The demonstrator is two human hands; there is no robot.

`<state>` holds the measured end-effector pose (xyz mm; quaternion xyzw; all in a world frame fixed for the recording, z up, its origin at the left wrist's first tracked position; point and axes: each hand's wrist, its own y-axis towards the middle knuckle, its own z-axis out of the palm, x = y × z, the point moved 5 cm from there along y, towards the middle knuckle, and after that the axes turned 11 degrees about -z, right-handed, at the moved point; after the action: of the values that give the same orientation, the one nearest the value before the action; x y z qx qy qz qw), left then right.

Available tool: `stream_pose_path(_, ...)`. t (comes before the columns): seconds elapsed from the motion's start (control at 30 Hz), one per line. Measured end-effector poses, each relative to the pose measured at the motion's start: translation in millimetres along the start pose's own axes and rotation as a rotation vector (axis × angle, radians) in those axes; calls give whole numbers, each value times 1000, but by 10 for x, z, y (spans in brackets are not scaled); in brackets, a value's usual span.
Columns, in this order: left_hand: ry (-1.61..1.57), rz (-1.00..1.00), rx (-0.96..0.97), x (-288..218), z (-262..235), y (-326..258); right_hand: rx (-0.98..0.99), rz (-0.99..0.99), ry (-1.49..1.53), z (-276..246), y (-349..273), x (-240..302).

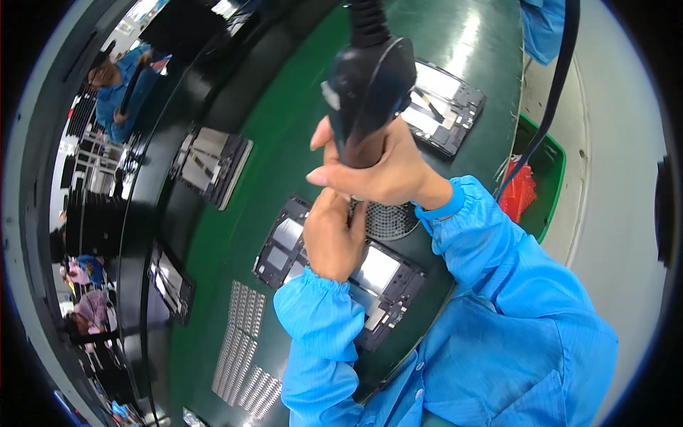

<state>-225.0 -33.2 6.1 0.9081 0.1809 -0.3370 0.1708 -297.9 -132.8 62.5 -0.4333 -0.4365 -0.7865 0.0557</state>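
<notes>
A: Two hands on one job, centre frame. Right hand (384, 167) clenched round the black electric screwdriver (370, 85), upright over the opened tablet chassis (388, 281).

B: Left hand (333, 238) curled low at the tip, probably steadying the bit. Fastening step; next calls for a square, plumb press.

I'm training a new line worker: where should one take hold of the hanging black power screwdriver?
Grip the black power screwdriver on its narrow lower barrel, coming from the right side as the right hand does. The bulky head and cable sit above; the left hand steadies near the tip over the opened tablet.
</notes>
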Motion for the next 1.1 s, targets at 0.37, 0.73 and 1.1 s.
stream_pose_path(0.37, 186, 166, 3, -112, 174, -47, -6, 52, 39, -219, 74, -69)
stream_pose_path(0.73, 285, 206, -34, -210, 131, -167, 33, 106, -59, -131, 40, -311)
stream_pose_path(1.1, 211, -77, -254, 150, -800, -744, 50, 125, -69, -125, 3, -366)
